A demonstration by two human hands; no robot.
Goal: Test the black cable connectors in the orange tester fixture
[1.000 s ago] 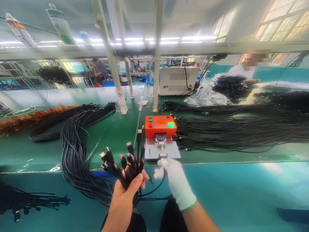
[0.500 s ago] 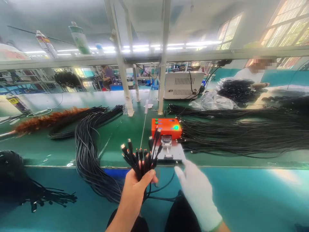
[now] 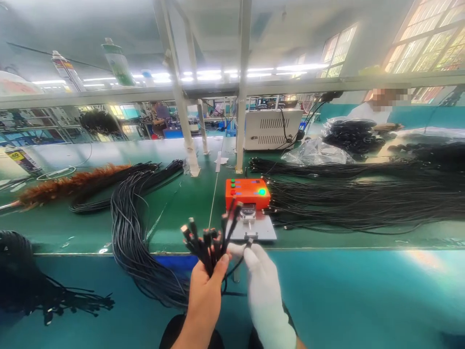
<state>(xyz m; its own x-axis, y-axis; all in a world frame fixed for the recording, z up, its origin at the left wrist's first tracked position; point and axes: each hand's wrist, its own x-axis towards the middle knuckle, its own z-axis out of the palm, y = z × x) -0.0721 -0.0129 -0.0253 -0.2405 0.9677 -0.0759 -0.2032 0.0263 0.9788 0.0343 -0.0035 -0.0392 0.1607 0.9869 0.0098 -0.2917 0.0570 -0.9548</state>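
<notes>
My bare left hand (image 3: pixel 208 283) is wrapped round a bunch of black USB cables (image 3: pixel 205 242), whose plug ends fan out above the fist. My right hand (image 3: pixel 262 278), in a white glove, pinches one cable's plug (image 3: pixel 249 243) just in front of the metal base plate (image 3: pixel 267 231). On that plate, at the bench's front edge, a small metal fixture (image 3: pixel 249 220) stands before an orange tester box (image 3: pixel 247 191) with a lit green light. The held cables partly cover the box's lower left.
A long bundle of black cables (image 3: pixel 127 228) hangs over the bench edge at left. More cables (image 3: pixel 363 198) lie to the right. A brown duster (image 3: pixel 72 184), white metal case (image 3: pixel 272 130) and shelf posts (image 3: pixel 240 121) stand behind; a person (image 3: pixel 374 112) sits at far right.
My right hand has moved left and inward, close to my left hand and in front of the fixture, with a cable plug in its fingers. The left hand keeps its bunch.
</notes>
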